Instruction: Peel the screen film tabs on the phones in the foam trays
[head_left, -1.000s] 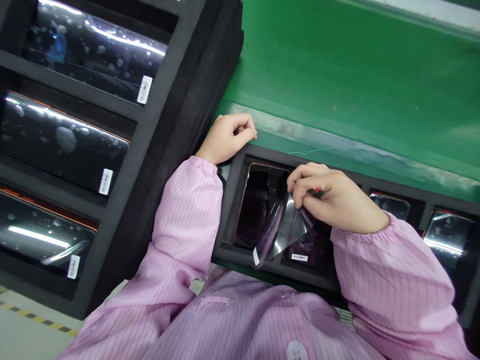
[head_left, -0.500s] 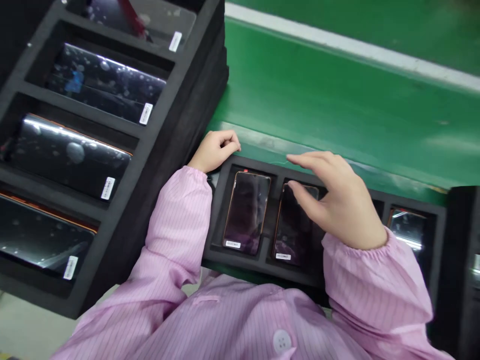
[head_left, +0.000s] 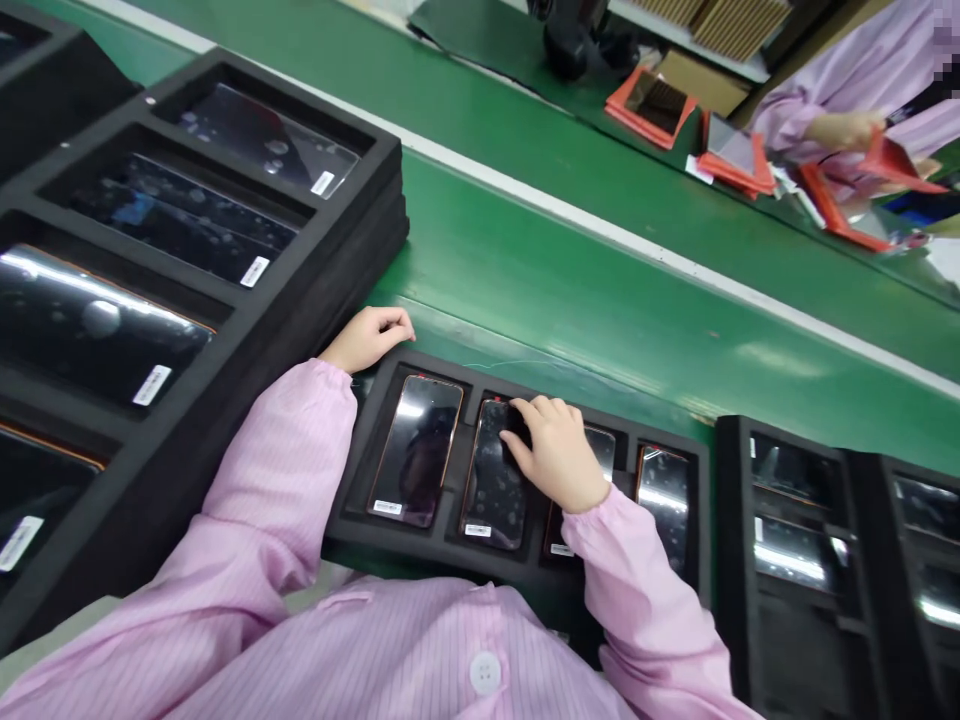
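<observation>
A black foam tray (head_left: 439,550) lies in front of me with several dark phone screens in its slots, each with a small white label. My left hand (head_left: 373,336) rests beyond the tray's far left corner, fingers curled, with nothing visible in it. Over the second phone screen (head_left: 491,480) from the left is my right hand (head_left: 556,450), thumb and forefinger apart near its upper right edge, holding nothing. The leftmost phone screen (head_left: 417,450) lies uncovered. My right hand and sleeve partly cover the third phone screen (head_left: 602,447).
Stacked black foam trays (head_left: 300,270) with larger screens rise at the left. More foam trays (head_left: 735,560) stand at the right. Across the green bench (head_left: 540,280), a person's hand (head_left: 847,130) is among red-framed pieces (head_left: 652,105).
The view has shifted, showing more of the bench and another person. My right hand has moved down closer to the second phone screen. My left hand stays by the tray corner.
</observation>
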